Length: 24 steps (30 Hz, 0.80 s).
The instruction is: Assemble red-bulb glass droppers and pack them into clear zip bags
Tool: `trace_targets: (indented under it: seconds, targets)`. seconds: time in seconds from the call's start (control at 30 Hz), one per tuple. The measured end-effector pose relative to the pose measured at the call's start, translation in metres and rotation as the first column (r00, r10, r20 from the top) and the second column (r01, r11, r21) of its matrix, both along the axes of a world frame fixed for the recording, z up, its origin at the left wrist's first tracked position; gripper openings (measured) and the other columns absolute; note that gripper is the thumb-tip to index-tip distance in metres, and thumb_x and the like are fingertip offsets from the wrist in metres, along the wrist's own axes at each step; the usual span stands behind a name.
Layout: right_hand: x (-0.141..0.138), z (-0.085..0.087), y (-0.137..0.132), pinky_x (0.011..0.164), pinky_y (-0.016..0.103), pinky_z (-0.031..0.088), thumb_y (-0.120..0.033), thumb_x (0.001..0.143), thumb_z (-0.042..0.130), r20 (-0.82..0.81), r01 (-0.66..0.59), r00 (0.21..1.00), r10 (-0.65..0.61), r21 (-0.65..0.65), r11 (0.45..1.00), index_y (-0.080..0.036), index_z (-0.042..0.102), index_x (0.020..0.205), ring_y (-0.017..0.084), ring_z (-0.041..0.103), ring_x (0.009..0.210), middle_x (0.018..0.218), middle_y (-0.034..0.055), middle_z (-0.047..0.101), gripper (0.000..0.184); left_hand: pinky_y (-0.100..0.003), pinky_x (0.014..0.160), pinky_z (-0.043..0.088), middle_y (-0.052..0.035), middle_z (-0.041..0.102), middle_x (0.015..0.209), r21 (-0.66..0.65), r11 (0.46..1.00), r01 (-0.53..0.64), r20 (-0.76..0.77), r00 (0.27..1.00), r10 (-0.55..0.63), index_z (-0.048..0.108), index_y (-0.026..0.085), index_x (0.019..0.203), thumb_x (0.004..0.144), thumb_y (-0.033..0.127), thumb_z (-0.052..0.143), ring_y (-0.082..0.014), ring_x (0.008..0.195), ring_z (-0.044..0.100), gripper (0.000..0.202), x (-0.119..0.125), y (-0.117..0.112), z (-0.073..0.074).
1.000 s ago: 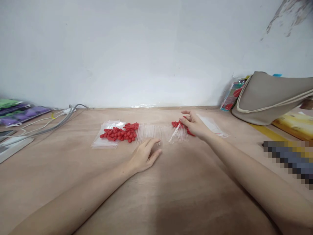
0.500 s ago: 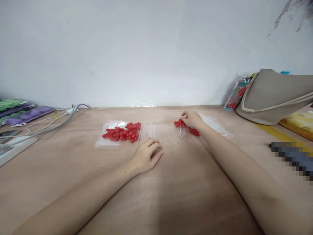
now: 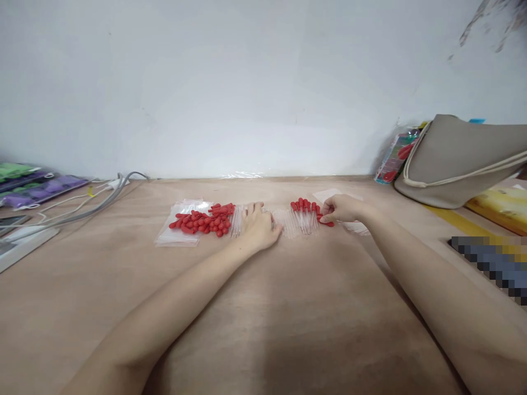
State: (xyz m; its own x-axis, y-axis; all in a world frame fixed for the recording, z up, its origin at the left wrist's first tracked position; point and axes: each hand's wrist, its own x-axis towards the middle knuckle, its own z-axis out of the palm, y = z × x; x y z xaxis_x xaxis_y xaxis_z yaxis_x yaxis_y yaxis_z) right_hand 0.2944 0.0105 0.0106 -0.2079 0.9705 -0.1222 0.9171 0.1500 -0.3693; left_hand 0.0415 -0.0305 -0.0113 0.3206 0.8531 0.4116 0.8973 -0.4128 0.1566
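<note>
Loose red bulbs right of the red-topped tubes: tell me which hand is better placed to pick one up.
Probably the right hand: its fingertips are at the loose red bulbs. The left hand is over the clear tubes, with the red-topped tubes between it and those bulbs.

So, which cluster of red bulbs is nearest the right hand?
The smaller cluster, at the right hand: several of its bulbs top clear tubes. The larger heap lies left of the left hand, partly over clear bags.

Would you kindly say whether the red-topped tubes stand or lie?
Lying: the red-topped tubes rest on the table, bulbs toward the wall.
</note>
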Motion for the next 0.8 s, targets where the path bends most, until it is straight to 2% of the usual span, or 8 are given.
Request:
trace_targets:
  seconds: [0.1, 0.23, 0.37, 0.53, 0.67, 0.73, 0.8]
  targets:
    - [-0.004, 0.002, -0.001, 0.051, 0.024, 0.036, -0.026, 0.059, 0.066, 0.032, 0.015, 0.999, -0.016, 0.010, 1.000, -0.020, 0.058, 0.056, 0.015, 0.055, 0.060, 0.058, -0.0011, 0.061, 0.011, -0.048, 0.085, 0.031, -0.0187, 0.052, 0.104, -0.002, 0.999, -0.041, -0.044, 0.998, 0.041, 0.064, 0.011, 0.068, 0.073, 0.041, 0.056, -0.0353, 0.104, 0.040, 0.032, 0.011, 0.007, 0.000]
    - [-0.006, 0.005, -0.003, 0.051, 0.023, 0.036, -0.023, 0.059, 0.066, 0.030, 0.027, 0.999, -0.028, 0.028, 0.999, -0.020, 0.057, 0.054, 0.014, 0.054, 0.059, 0.057, -0.0015, 0.061, 0.010, -0.051, 0.081, 0.031, -0.0210, 0.054, 0.093, -0.005, 0.993, -0.117, -0.097, 0.989, 0.116, 0.063, 0.008, 0.069, 0.072, 0.033, 0.055, -0.0365, 0.095, 0.043, 0.027, 0.022, 0.009, 0.002]
    - [-0.003, 0.010, -0.004, 0.051, 0.023, 0.037, -0.023, 0.061, 0.065, -0.003, 0.014, 1.000, -0.014, 0.029, 0.999, -0.020, 0.059, 0.056, 0.013, 0.054, 0.059, 0.058, -0.0008, 0.062, 0.008, -0.052, 0.079, 0.030, -0.0240, 0.054, 0.095, -0.095, 0.977, -0.189, -0.140, 0.975, 0.174, 0.064, 0.005, 0.076, 0.070, 0.028, 0.056, -0.0376, 0.093, 0.045, 0.025, 0.033, 0.011, 0.008]
    - [-0.002, 0.021, -0.008, 0.045, 0.022, 0.033, -0.031, 0.061, 0.066, -0.002, 0.076, 0.997, -0.076, 0.065, 0.995, -0.018, 0.059, 0.057, 0.012, 0.051, 0.054, 0.056, 0.0005, 0.060, 0.015, -0.051, 0.077, 0.032, -0.0240, 0.055, 0.094, -0.179, 0.952, -0.247, -0.161, 0.962, 0.219, 0.064, 0.005, 0.076, 0.065, 0.030, 0.062, -0.0370, 0.091, 0.046, 0.027, 0.040, 0.018, 0.012]
    - [-0.009, 0.027, -0.011, 0.047, 0.022, 0.034, -0.030, 0.063, 0.066, -0.056, 0.076, 0.996, -0.068, 0.151, 0.986, -0.017, 0.063, 0.068, 0.013, 0.053, 0.057, 0.064, 0.0011, 0.062, 0.014, -0.051, 0.077, 0.035, -0.0215, 0.056, 0.089, -0.168, 0.965, -0.202, -0.137, 0.974, 0.180, 0.061, 0.007, 0.067, 0.066, 0.030, 0.061, -0.0368, 0.092, 0.047, 0.023, 0.039, 0.022, 0.015]
    - [-0.015, 0.028, -0.013, 0.051, 0.023, 0.036, -0.027, 0.066, 0.063, -0.058, 0.072, 0.997, -0.059, 0.243, 0.967, -0.017, 0.065, 0.075, 0.013, 0.053, 0.059, 0.067, 0.0017, 0.063, 0.013, -0.049, 0.077, 0.037, -0.0198, 0.055, 0.087, -0.148, 0.979, -0.143, -0.117, 0.985, 0.127, 0.059, 0.009, 0.065, 0.070, 0.029, 0.058, -0.0358, 0.093, 0.046, 0.021, 0.033, 0.020, 0.020]
    - [-0.024, 0.028, -0.017, 0.054, 0.024, 0.037, -0.025, 0.069, 0.060, -0.082, 0.049, 0.996, -0.021, 0.353, 0.934, -0.017, 0.065, 0.077, 0.013, 0.053, 0.060, 0.068, 0.0022, 0.062, 0.013, -0.044, 0.077, 0.040, -0.0172, 0.053, 0.090, -0.128, 0.990, -0.067, -0.096, 0.994, 0.055, 0.057, 0.011, 0.067, 0.075, 0.027, 0.053, -0.0309, 0.092, 0.048, 0.019, 0.022, 0.016, 0.025]
